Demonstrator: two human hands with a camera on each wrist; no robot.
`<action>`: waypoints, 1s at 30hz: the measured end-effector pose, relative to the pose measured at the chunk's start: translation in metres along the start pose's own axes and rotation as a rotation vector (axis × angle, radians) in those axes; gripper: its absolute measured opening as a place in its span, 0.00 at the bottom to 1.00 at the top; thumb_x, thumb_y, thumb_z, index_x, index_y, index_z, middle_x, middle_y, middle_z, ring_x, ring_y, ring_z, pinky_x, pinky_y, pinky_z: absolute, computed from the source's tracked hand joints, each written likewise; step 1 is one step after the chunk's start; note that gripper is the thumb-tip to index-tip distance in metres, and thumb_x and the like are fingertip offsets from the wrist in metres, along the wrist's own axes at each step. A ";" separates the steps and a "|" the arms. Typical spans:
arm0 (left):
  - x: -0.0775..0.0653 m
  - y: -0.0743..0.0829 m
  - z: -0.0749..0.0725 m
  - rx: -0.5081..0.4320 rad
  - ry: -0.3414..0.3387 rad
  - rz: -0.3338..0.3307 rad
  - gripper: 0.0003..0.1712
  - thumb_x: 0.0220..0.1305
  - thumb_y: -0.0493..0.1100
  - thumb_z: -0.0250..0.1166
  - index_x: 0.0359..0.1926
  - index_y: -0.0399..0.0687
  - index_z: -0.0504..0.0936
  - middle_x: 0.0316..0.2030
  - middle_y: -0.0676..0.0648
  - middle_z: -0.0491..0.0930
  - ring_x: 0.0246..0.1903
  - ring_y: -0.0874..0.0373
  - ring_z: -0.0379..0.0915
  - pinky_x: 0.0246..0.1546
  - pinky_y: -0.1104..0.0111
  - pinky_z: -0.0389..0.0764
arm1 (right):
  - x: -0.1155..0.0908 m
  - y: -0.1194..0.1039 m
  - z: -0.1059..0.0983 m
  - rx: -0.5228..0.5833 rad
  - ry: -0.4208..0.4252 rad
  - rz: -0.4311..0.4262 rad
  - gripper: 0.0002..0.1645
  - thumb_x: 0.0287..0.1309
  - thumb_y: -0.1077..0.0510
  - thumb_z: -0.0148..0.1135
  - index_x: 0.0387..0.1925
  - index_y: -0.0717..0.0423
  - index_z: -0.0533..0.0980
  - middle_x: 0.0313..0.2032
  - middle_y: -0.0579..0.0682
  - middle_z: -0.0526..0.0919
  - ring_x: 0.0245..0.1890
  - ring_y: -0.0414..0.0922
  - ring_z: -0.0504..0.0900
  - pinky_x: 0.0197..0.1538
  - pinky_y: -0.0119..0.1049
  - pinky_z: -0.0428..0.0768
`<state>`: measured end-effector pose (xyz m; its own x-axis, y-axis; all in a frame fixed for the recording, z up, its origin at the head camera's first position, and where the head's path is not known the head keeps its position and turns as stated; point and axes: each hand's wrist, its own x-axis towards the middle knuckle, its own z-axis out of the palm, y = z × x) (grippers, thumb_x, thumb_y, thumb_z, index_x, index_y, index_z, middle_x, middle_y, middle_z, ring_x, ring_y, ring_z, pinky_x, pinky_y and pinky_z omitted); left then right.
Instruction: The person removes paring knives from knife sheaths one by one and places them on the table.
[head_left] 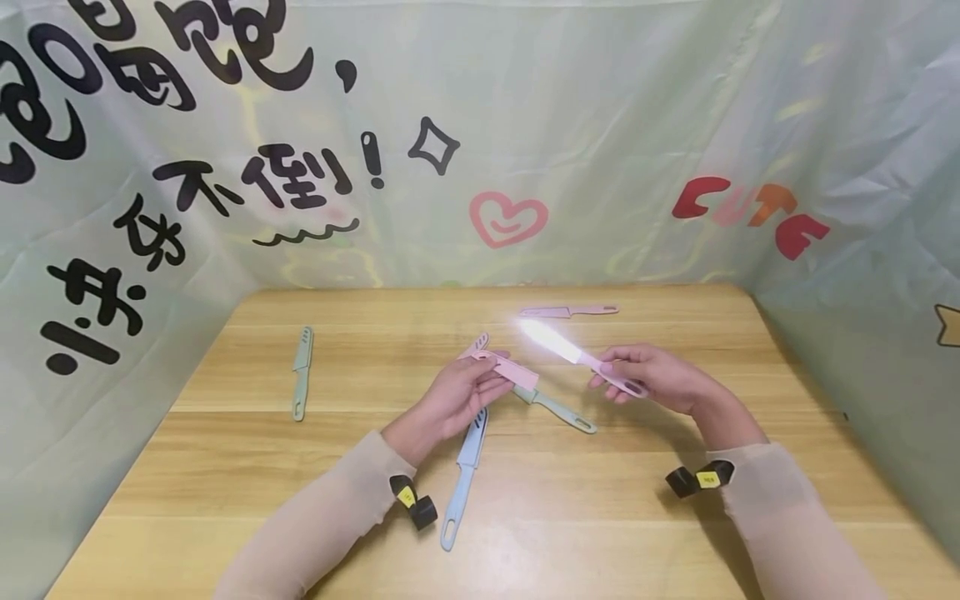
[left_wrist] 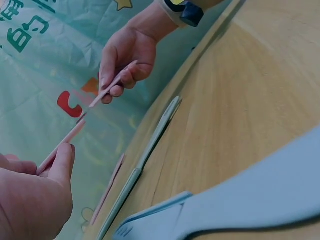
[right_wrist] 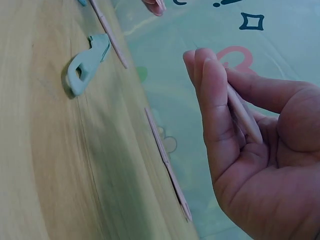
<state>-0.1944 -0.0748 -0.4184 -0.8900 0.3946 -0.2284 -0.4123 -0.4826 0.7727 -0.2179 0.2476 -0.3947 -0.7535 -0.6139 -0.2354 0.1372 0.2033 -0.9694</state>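
Note:
My left hand (head_left: 456, 397) pinches a pink knife sheath (head_left: 517, 372) between thumb and fingers, above the table. In my right hand (head_left: 660, 377) is the pink handle of a knife (head_left: 621, 382); its bare blade glints brightly and points up and left, toward the sheath. The left wrist view shows the sheath (left_wrist: 65, 144) and the knife (left_wrist: 112, 89) nearly in line, with tip and opening close together. Whether they touch I cannot tell. In the right wrist view, fingers hide most of the handle (right_wrist: 244, 117).
Beneath the left hand lie a sheathed green knife (head_left: 564, 412), a blue one (head_left: 465, 467) and a partly hidden pink one (head_left: 480, 342). Another pink knife (head_left: 573, 312) lies at the back edge, and a green one (head_left: 302, 372) at left. Printed cloth (head_left: 615, 125) surrounds the wooden table (head_left: 600, 517).

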 end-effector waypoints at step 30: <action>0.029 -0.002 0.027 0.180 -0.010 0.037 0.23 0.74 0.38 0.54 0.61 0.23 0.67 0.50 0.32 0.78 0.50 0.48 0.79 0.54 0.65 0.81 | -0.019 -0.003 -0.007 -0.024 0.062 0.055 0.24 0.75 0.57 0.47 0.56 0.77 0.59 0.51 0.74 0.74 0.37 0.49 0.82 0.40 0.39 0.85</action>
<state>-0.2139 -0.0415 -0.4106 -0.9013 0.3879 -0.1927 -0.3374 -0.3497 0.8740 -0.2080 0.2641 -0.3868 -0.7836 -0.5531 -0.2829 0.1647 0.2542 -0.9530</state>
